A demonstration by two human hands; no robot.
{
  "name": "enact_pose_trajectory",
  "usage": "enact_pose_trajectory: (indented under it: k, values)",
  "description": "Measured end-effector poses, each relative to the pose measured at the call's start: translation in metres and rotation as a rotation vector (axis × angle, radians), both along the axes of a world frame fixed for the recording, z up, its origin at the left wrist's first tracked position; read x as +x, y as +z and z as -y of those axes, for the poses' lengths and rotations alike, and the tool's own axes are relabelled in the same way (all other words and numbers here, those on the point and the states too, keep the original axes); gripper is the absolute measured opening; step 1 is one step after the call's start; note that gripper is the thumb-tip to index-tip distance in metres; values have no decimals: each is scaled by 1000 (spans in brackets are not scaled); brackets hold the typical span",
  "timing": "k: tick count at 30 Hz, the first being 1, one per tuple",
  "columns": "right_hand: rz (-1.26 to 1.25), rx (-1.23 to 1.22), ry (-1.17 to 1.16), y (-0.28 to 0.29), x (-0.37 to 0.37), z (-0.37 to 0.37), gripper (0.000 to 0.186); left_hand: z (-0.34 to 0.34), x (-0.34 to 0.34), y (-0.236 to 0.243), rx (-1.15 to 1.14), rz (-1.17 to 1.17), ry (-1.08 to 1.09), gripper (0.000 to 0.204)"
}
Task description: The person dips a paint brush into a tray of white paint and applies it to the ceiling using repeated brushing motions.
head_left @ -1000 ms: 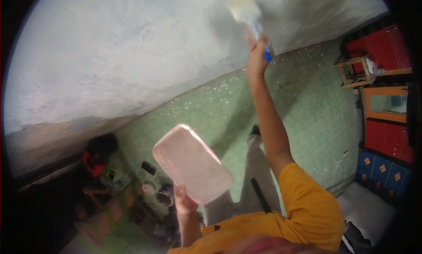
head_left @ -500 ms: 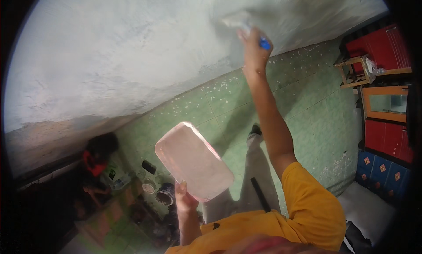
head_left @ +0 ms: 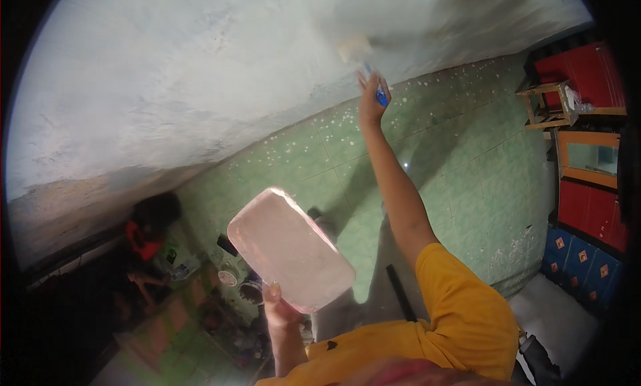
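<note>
Your right hand (head_left: 369, 99), gripping the blue-handled brush (head_left: 360, 57), has swept left and lower along the wall (head_left: 200, 85). Left hand (head_left: 279, 307) grips the pink tray (head_left: 290, 250), below the wall. Bristles blurred; tray contents unreadable.

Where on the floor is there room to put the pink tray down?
The green tiled floor looks bare between the raised right arm and the small wooden stool. The lower left, around the seated person in red and the small pots, is crowded.
</note>
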State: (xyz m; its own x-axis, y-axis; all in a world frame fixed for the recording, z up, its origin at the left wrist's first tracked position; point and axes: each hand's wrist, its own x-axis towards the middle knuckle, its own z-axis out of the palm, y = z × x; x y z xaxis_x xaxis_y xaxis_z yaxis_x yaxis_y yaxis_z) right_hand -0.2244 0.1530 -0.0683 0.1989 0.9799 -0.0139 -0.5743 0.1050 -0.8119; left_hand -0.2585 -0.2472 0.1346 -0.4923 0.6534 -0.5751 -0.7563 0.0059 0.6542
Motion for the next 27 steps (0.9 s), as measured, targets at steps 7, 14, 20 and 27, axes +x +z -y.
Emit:
enact_pose_trajectory:
  k: [7, 14, 20, 27]
  values:
    - [70, -253, 1, -37, 6, -18, 29, 7, -6, -7, 32, 5, -33, 69]
    - [6, 75, 86, 172, 15, 10, 33, -2, -6, 3, 37, 3, -71, 70]
    - [-41, 89, 58, 89, 5, 6, 38, 8, -5, -15, 14, 40, -23, 71]
    - [62, -163, 2, -99, 18, -10, 38, 0, 0, -33, -22, 38, 54, 68]
